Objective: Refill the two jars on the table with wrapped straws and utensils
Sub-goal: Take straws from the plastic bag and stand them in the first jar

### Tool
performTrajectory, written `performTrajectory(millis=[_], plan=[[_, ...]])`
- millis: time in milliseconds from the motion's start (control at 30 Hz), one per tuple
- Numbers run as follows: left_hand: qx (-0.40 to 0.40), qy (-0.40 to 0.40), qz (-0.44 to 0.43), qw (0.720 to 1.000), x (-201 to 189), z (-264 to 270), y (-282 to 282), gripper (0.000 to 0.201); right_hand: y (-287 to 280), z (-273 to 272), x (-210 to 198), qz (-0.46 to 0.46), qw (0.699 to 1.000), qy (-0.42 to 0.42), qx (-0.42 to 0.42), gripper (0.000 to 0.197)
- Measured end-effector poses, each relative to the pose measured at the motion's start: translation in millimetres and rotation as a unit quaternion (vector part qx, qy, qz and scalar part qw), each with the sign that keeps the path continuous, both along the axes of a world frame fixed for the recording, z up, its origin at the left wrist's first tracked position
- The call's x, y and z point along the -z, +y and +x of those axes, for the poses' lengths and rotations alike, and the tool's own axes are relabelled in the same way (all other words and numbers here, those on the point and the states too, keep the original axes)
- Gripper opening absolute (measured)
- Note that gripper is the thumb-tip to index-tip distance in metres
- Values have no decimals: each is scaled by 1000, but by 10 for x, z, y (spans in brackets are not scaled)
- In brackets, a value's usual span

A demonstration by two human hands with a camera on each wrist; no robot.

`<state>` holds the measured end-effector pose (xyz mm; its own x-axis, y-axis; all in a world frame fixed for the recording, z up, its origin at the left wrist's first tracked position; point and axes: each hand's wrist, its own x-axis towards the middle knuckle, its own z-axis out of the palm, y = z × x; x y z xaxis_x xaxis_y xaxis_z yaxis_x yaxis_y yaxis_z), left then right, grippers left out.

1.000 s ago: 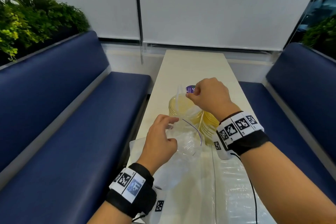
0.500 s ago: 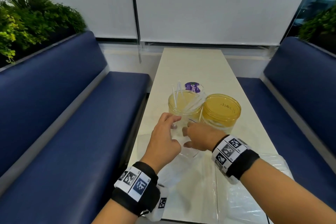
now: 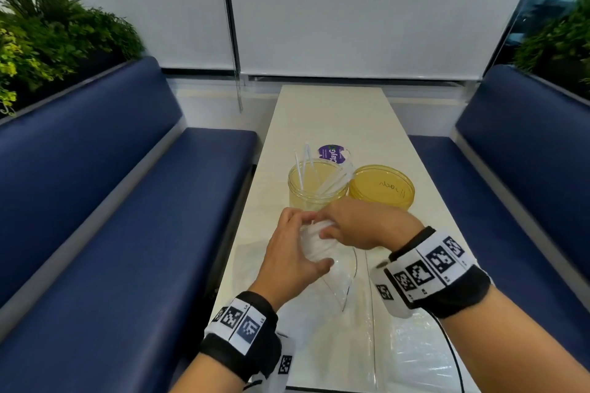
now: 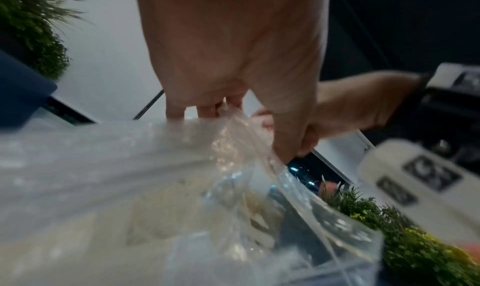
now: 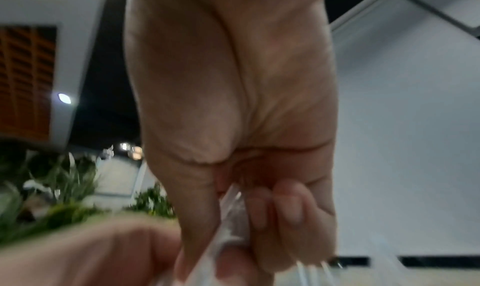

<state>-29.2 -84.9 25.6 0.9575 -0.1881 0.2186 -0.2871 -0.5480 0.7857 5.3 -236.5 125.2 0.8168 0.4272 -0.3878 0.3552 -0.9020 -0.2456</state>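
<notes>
Two clear yellowish jars stand side by side on the table (image 3: pixel 335 118). The open left jar (image 3: pixel 316 188) holds a few wrapped straws (image 3: pixel 333 183). The right jar (image 3: pixel 381 190) has its lid on. Just in front of them my left hand (image 3: pixel 293 252) grips the mouth of a clear plastic bag (image 3: pixel 319 246) (image 4: pixel 182 187) with white wrapped pieces inside. My right hand (image 3: pixel 357 230) reaches into that mouth and pinches clear wrapping (image 5: pixel 231 218) between thumb and fingers. Which piece it pinches is hidden.
A round purple-labelled lid (image 3: pixel 332 153) lies behind the left jar. More clear plastic bags (image 3: pixel 415 357) lie on the near end of the table. Blue benches (image 3: pixel 111 217) run along both sides, with plants (image 3: pixel 48 32) behind them.
My right hand came back from above the left jar, where it left straws, down to the bag mouth. My left hand has closed more tightly on the bag.
</notes>
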Motion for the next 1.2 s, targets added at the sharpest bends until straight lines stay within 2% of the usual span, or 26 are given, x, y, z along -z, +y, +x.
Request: performTrajectory(millis=[67,133,233,333,433,533,633,733,833,900,1000,1133,1200], plan=[[-28,-7,-2,1000,14,11,-58,59,21,-43,-161,9,1000,-22,-12,33],[-75,-21,-8,997,10,42,-96,40,39,-76,-254,28,998,-51,-19,26],[-121,-48,-15,991,26,106,-112,18,49,-108,-266,109,988,-107,-12,29],[-108,-44,-61,991,40,136,-105,16,123,-129,-124,165,960,-225,28,42],[-118,-28,-88,989,-1,148,-117,13,301,-185,94,194,927,-317,47,30],[-121,-14,-107,987,-52,135,-124,15,338,-156,265,221,923,-311,57,26],[-137,6,-139,981,-34,158,-92,10,264,-103,338,341,903,-229,126,46],[-136,5,-178,974,-42,162,-91,11,319,-127,422,344,904,-239,86,34],[-153,-2,-169,974,-63,141,-90,13,377,-119,459,341,901,-262,64,29],[-157,4,-154,975,-53,139,-50,11,361,-71,343,356,897,-256,61,30],[-155,10,-116,981,-28,126,26,22,228,54,-49,392,876,-272,68,38],[-152,22,-82,985,-7,133,75,26,-20,262,-678,416,841,-333,88,41],[-137,29,-105,985,-1,147,90,27,-136,386,-892,413,827,-365,111,40]])
